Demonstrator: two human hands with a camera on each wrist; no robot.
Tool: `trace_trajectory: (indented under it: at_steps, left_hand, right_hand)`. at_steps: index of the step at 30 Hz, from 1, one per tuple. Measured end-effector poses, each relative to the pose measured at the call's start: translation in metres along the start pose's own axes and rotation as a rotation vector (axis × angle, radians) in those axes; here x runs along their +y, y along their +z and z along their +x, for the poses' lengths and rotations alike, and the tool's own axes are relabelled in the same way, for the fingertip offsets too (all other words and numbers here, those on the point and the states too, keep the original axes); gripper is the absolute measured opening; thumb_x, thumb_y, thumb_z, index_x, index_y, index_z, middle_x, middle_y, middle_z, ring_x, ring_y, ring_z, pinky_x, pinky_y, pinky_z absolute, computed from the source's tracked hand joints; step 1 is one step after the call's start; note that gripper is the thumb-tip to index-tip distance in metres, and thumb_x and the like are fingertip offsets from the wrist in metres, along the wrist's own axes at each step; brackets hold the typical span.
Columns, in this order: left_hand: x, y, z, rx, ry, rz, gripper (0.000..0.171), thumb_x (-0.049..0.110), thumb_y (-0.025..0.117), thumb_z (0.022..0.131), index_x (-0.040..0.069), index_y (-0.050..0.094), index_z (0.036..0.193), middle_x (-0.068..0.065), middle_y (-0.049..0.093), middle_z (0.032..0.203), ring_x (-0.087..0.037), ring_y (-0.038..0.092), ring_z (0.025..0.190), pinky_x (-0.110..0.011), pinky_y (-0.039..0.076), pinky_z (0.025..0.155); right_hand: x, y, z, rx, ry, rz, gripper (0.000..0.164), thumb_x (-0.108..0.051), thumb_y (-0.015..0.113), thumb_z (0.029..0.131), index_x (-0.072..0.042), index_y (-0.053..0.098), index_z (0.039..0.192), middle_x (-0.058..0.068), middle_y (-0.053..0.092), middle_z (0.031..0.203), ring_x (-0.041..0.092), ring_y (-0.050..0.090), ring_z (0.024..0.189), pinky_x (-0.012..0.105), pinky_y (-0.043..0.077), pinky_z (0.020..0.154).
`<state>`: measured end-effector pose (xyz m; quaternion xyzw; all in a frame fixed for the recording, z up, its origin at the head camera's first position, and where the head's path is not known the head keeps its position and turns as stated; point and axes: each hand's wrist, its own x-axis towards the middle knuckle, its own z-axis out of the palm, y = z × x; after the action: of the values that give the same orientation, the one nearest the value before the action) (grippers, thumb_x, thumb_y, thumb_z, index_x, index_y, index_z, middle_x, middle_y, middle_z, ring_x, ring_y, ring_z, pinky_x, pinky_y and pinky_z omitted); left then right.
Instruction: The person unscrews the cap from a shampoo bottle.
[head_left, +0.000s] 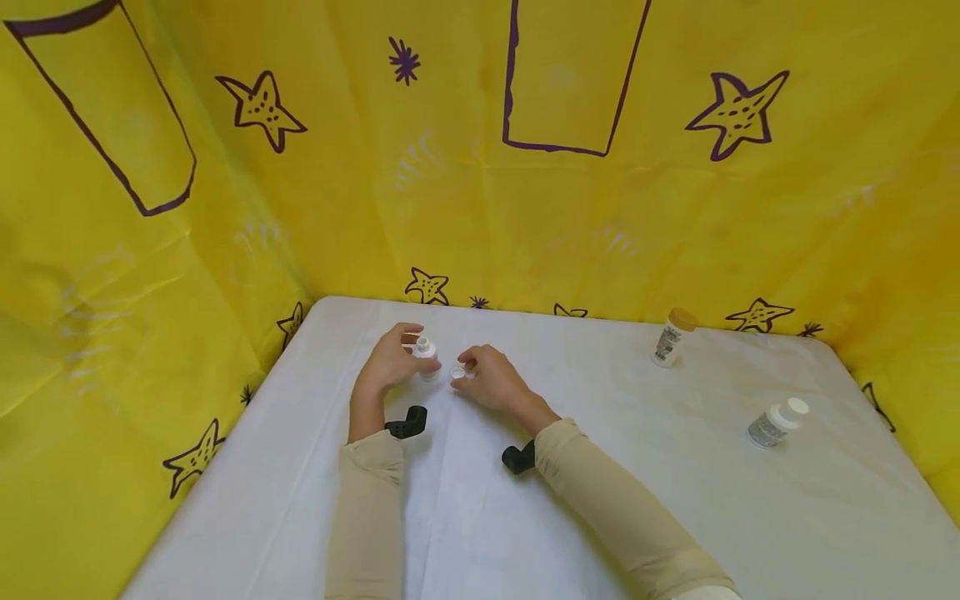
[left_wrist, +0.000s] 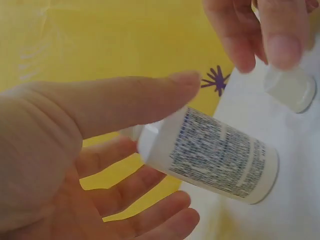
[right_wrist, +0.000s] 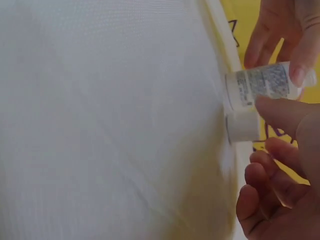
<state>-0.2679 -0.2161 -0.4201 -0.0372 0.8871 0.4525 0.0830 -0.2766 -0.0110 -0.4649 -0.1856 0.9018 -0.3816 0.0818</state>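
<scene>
A small white bottle [left_wrist: 215,155] with printed text stands uncapped on the table, its narrow neck bare in the head view. My left hand [head_left: 395,360] holds it near the shoulder, the thumb across the front and the fingers curved behind. Just to the right, a white cap [right_wrist: 243,126] sits on the table close beside the bottle. My right hand [head_left: 491,379] is over this cap, with thumb and fingers spread on either side. In the right wrist view a gap shows between those fingertips [right_wrist: 272,145] and the cap.
Farther right on the white table [head_left: 600,467] stand a white bottle with an orange-brown lid [head_left: 667,337] and a white-capped bottle with a grey label [head_left: 777,422]. A yellow cloth [head_left: 465,208] with drawn stars surrounds the table's back and sides.
</scene>
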Motion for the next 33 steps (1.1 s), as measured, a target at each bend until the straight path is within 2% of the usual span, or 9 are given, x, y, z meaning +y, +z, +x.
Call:
trace_trajectory:
  at_steps: [4,8,13,18,21,28,33]
  left_hand:
    - [0.010,-0.002,-0.005,0.038,0.057,0.026,0.088,0.027,0.083,0.085,0.015,0.035,0.157,-0.019,0.042,0.157,-0.043,0.040,0.143,-0.058,0.038,0.116]
    - [0.024,0.001,-0.011,0.115,0.092,0.068,0.094,0.033,0.084,0.083,0.017,0.031,0.160,-0.019,0.033,0.162,-0.044,0.029,0.148,-0.062,0.034,0.117]
    - [0.046,0.014,-0.017,0.241,0.167,0.091,0.095,0.035,0.086,0.081,0.017,0.034,0.158,-0.018,0.024,0.164,-0.039,0.012,0.152,-0.061,0.031,0.120]
    - [0.063,0.030,-0.020,0.309,0.290,0.072,0.091,0.034,0.087,0.082,0.020,0.038,0.157,-0.016,0.022,0.166,-0.037,0.002,0.156,-0.064,0.024,0.122]
    - [0.069,0.041,-0.019,0.315,0.337,0.063,0.090,0.034,0.087,0.081,0.020,0.038,0.156,-0.015,0.023,0.165,-0.035,0.000,0.157,-0.064,0.022,0.123]
    - [0.087,0.073,-0.010,0.263,0.366,0.066,0.098,0.035,0.089,0.079,0.024,0.033,0.159,-0.011,0.020,0.167,-0.033,-0.001,0.158,-0.066,0.019,0.124]
    - [0.105,0.098,-0.002,0.235,0.459,0.081,0.097,0.036,0.089,0.079,0.021,0.035,0.158,-0.010,0.025,0.166,-0.034,0.003,0.158,-0.062,0.019,0.125]
  right_hand:
    - [0.001,-0.015,-0.011,0.030,0.008,0.017,0.048,-0.035,0.073,0.095,-0.006,0.064,0.131,0.011,0.063,0.119,0.024,0.062,0.102,0.041,0.054,0.098]
    - [0.004,-0.034,-0.023,0.063,0.025,0.007,0.051,-0.038,0.070,0.097,-0.006,0.060,0.135,0.014,0.060,0.126,0.026,0.061,0.106,0.042,0.054,0.099]
    - [0.015,-0.057,-0.037,0.104,0.047,-0.014,0.053,-0.039,0.068,0.098,-0.005,0.057,0.138,0.015,0.057,0.130,0.028,0.060,0.112,0.044,0.053,0.101]
    - [0.025,-0.079,-0.052,0.143,0.064,-0.040,0.059,-0.046,0.065,0.099,-0.007,0.054,0.141,0.014,0.053,0.134,0.030,0.056,0.119,0.046,0.051,0.103]
    - [0.030,-0.092,-0.061,0.159,0.060,-0.058,0.064,-0.050,0.062,0.099,-0.007,0.050,0.144,0.015,0.050,0.139,0.032,0.052,0.122,0.049,0.050,0.104]
    - [0.035,-0.126,-0.077,0.207,0.051,-0.097,0.076,-0.058,0.056,0.100,-0.007,0.039,0.154,0.016,0.040,0.157,0.038,0.037,0.146,0.059,0.035,0.118]
    - [0.036,-0.150,-0.087,0.254,0.032,-0.132,0.078,-0.056,0.055,0.101,-0.005,0.034,0.156,0.019,0.038,0.159,0.041,0.034,0.147,0.062,0.032,0.119]
